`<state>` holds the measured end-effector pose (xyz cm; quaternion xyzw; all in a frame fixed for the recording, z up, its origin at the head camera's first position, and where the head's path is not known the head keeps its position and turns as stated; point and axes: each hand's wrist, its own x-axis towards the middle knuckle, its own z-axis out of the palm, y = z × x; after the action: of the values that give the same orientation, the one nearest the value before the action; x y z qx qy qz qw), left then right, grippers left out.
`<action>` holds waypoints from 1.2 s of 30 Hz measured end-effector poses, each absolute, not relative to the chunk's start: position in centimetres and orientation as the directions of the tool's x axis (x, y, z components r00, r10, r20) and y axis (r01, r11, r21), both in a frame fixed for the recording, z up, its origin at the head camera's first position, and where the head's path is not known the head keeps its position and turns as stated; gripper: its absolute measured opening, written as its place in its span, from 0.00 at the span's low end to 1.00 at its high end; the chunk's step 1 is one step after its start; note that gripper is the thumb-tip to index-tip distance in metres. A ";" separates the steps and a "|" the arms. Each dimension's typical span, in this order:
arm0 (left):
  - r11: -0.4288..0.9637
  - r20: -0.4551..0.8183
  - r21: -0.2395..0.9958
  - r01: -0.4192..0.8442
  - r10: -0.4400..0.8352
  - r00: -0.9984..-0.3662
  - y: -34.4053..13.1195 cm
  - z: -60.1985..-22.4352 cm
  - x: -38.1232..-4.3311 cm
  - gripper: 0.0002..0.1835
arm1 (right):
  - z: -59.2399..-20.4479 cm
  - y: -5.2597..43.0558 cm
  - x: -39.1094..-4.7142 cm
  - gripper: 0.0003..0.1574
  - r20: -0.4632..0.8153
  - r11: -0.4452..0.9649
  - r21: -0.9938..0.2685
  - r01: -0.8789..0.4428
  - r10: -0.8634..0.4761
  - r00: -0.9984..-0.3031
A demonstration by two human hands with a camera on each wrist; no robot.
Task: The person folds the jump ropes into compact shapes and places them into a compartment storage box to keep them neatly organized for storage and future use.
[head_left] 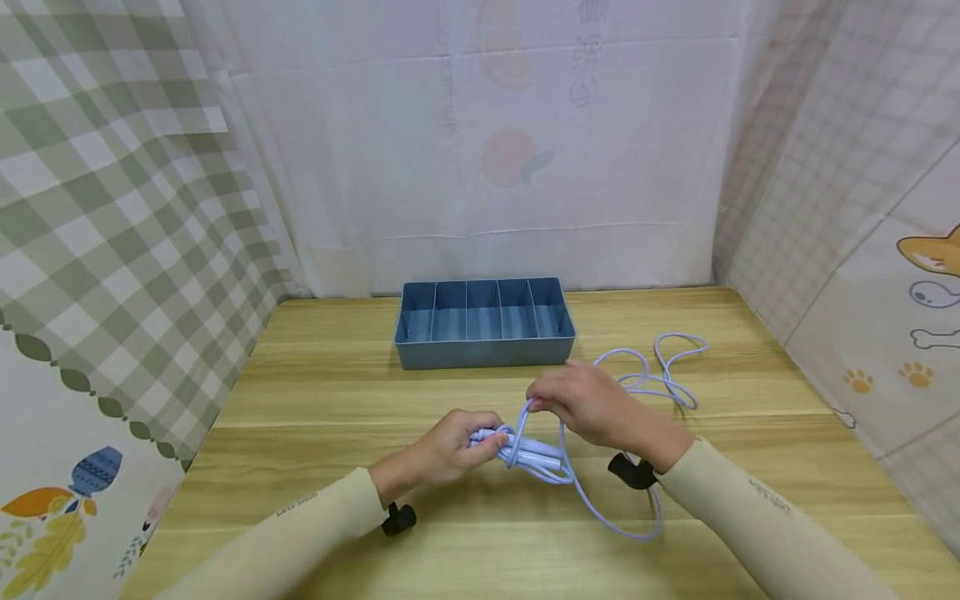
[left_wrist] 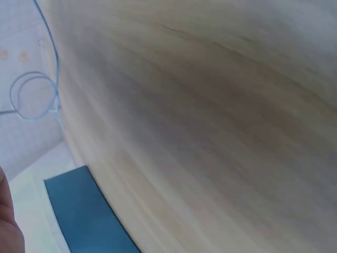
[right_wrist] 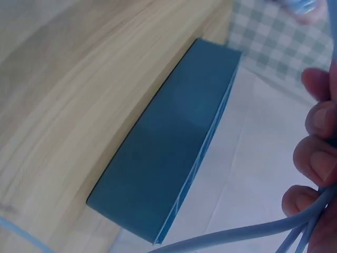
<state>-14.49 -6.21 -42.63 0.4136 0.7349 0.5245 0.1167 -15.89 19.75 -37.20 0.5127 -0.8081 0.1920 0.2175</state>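
A lavender jump rope (head_left: 540, 457) has its two handles side by side, with cord wound around them. My left hand (head_left: 459, 446) grips the bundle at its left end, thumb over the top. Just up and to the right, my right hand (head_left: 581, 404) holds a length of cord pulled up from the bundle. In the right wrist view the curled fingers (right_wrist: 321, 163) close around the cord (right_wrist: 237, 234). The left wrist view catches only a sliver of a hand (left_wrist: 8, 226) at its edge, plus a cord loop (left_wrist: 34, 74); the bundle is out of sight there.
Behind the hands stands a blue-grey tray (head_left: 487, 353) with several compartments. Loose cord (head_left: 678, 392) trails in loops over the wooden table (head_left: 322, 392) on the right. Patterned cloths hang at the left and right, and a white curtain (head_left: 360, 167) hangs behind.
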 end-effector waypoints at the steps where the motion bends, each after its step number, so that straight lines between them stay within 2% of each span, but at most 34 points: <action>1: 0.100 0.262 0.869 0.485 0.738 -0.622 -6.1 -42.5 -14.4 0.09 | -37.2 19.8 -16.1 0.10 0.532 0.402 -0.099 -0.910 -0.752 -0.390; 6: 0.063 0.277 0.880 0.471 0.738 -0.616 -6.0 -42.3 -14.0 0.08 | -37.7 19.8 -16.6 0.00 0.442 0.417 -0.198 -0.887 -0.770 -0.461; 12: -0.030 0.279 0.927 0.374 0.721 -0.634 -5.8 -42.5 -13.4 0.11 | -39.4 19.5 -17.6 0.04 0.409 0.312 -0.377 -0.872 -0.789 -0.459; 17: -0.108 0.242 0.967 0.232 0.676 -0.696 -5.6 -42.3 -13.3 0.15 | -40.6 19.1 -18.1 0.07 0.376 0.262 -0.517 -0.815 -0.786 -0.491; 19: -0.154 0.220 0.975 0.158 0.651 -0.727 -5.4 -42.2 -13.3 0.17 | -41.1 18.9 -18.0 0.08 0.366 0.265 -0.547 -0.795 -0.778 -0.511; 23: -0.244 0.162 0.970 0.014 0.600 -0.783 -5.0 -42.1 -13.5 0.19 | -42.1 18.4 -17.4 0.16 0.407 0.264 -0.557 -0.787 -0.739 -0.537; 26: -0.274 0.128 0.961 -0.035 0.555 -0.822 -4.7 -42.0 -13.7 0.17 | -43.1 18.0 -16.7 0.17 0.455 0.302 -0.513 -0.803 -0.698 -0.553; 28: -0.286 0.112 0.957 -0.046 0.512 -0.852 -4.5 -42.0 -13.9 0.16 | -43.6 17.6 -16.1 0.14 0.440 0.386 -0.473 -0.792 -0.675 -0.592; 30: -0.297 0.108 0.954 -0.036 0.453 -0.885 -4.4 -42.0 -14.1 0.15 | -44.1 17.3 -15.5 0.09 0.400 0.499 -0.385 -0.776 -0.668 -0.628; 33: -0.299 0.110 0.954 -0.004 0.364 -0.925 -4.2 -42.0 -14.4 0.15 | -44.5 16.7 -14.5 0.11 0.317 0.614 -0.225 -0.757 -0.688 -0.653; 36: -0.271 0.117 0.962 0.034 0.293 -0.949 -4.0 -42.2 -14.6 0.15 | -44.4 16.3 -13.7 0.11 0.300 0.621 -0.067 -0.781 -0.734 -0.609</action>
<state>-14.59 -4.00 -42.18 0.1368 0.5980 0.7855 0.0822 -13.69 16.30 -44.37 0.4248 -0.8918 0.0958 0.1224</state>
